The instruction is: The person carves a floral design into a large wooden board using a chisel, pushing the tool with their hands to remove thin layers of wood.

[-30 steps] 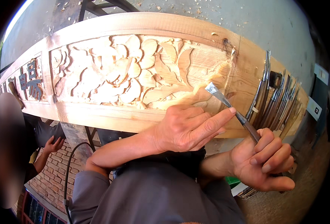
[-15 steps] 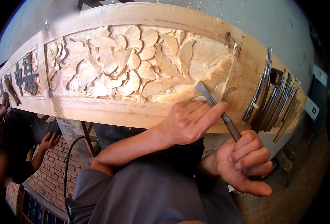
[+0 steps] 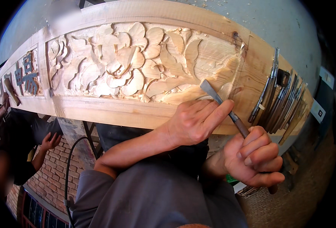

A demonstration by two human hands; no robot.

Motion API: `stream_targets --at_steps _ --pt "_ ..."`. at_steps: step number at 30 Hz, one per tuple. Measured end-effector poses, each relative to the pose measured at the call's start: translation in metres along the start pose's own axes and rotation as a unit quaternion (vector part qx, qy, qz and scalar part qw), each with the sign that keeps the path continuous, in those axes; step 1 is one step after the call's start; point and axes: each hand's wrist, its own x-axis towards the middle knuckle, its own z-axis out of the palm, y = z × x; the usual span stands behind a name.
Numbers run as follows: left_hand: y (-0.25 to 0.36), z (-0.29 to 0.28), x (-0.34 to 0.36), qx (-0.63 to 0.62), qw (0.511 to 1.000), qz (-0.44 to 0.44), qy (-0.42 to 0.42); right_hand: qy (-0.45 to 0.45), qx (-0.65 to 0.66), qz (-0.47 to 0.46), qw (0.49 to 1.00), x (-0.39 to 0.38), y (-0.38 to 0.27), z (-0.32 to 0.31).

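A long pale wooden board (image 3: 114, 113) lies before me, its sunken panel carved in relief with a large flower (image 3: 124, 62) and leaves. In both my hands is a wood chisel (image 3: 210, 91) with a flat flared blade and a brown handle. Its edge meets the wood beside a leaf near the panel's lower right. My left hand (image 3: 196, 121) pinches the shank, resting over the board's near rail. My right hand (image 3: 257, 155) is wrapped round the handle, beyond the near edge; the handle's end pokes out below the fist.
Several carving tools (image 3: 278, 100) lie side by side on the board's right end. At far left another person's hand (image 3: 52, 141) hangs below the board, near a wooden mallet-like piece (image 3: 11, 92). A black cable (image 3: 67, 171) loops down over the brick floor (image 3: 56, 167).
My right fist has risen slightly and shifted right with the chisel handle. The blade has slid a little to the right and my left hand has moved with it.
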Motion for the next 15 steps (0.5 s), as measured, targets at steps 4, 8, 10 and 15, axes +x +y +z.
stream_targets --at_steps 4,8,10,15 --pt "0.000 0.002 0.000 0.001 1.000 -0.003 0.007 -0.001 0.013 0.019 1.000 0.003 0.001 0.001" --pt "0.002 0.003 0.002 0.002 1.000 -0.005 0.020 0.019 -0.019 0.008 1.000 0.002 0.001 0.004" --pt "0.000 0.005 0.002 0.000 1.000 0.001 0.028 0.021 -0.028 -0.005 0.999 -0.005 0.000 0.014" --pt "0.000 -0.013 -0.005 0.007 0.995 0.035 0.093 0.008 0.046 -0.016 0.999 -0.016 -0.015 0.040"
